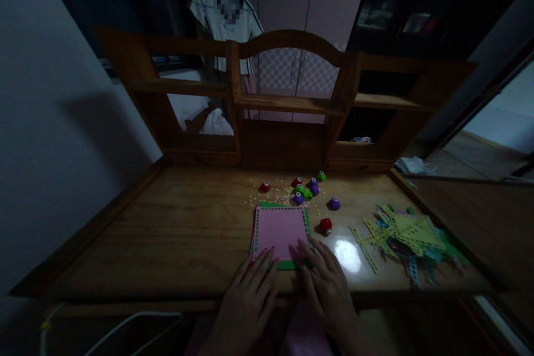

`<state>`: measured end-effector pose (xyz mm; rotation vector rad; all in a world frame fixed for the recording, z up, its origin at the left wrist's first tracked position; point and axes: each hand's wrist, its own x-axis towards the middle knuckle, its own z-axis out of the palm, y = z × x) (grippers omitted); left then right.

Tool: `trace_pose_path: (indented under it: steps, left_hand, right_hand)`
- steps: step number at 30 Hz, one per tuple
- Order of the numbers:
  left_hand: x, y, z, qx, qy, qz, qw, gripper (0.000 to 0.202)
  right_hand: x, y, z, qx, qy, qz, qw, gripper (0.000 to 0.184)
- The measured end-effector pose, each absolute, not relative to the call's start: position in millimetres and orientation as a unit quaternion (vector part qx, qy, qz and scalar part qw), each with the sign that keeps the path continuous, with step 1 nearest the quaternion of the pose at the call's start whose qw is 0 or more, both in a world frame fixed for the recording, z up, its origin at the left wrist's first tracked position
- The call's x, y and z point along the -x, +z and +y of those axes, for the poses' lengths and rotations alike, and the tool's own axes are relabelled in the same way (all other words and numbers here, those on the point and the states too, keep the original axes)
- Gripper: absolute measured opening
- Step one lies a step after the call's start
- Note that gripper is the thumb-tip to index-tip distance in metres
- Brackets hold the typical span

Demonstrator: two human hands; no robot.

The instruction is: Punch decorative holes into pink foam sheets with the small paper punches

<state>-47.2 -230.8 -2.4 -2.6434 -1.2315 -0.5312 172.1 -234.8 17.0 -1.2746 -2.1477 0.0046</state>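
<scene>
As left hand point(250, 285) and right hand point(327, 281) lie flat, gripping nothing, one square pink-and-green sheet stack point(279, 228) sits under their fingertips.
Far and right, perhaps nine domed red, purple and green plastic pieces point(334, 203) lie.

The pink square sheet with a punched border point(280, 231) hides most of the green sheet point(287, 265) beneath it; its corners at five and seven o'clock vanish under the fingers of the right hand point(330, 282) and left hand point(250, 291). Both forearms run off the lower edge. From that sheet, the scattered tiny yellow and pink bits point(283, 199) at twelve o'clock are too small for their shapes to tell. At three, the tangled heap of yellow, green and blue punched strips point(411, 240) buries its own lower layers.
</scene>
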Motion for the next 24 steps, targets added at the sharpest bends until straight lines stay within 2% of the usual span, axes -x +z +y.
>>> trace_pose_path:
  steps: [7, 17, 24]
  left_hand:
    - [49, -1, -230, 0.893, -0.159, -0.411, 0.089, 0.053]
    - [48, 8, -217, 0.905, -0.155, -0.39, 0.068, 0.055]
    - [52, 11, -207, 0.913, -0.18, -0.363, 0.051, 0.056]
  right_hand:
    - [-187, 15, -242, 0.513, 0.021, -0.789, 0.337, 0.051]
    - [-197, 7, -258, 0.544, -0.016, -0.765, 0.345, 0.049]
    - [-177, 9, -244, 0.452, -0.051, -0.836, 0.306, 0.052]
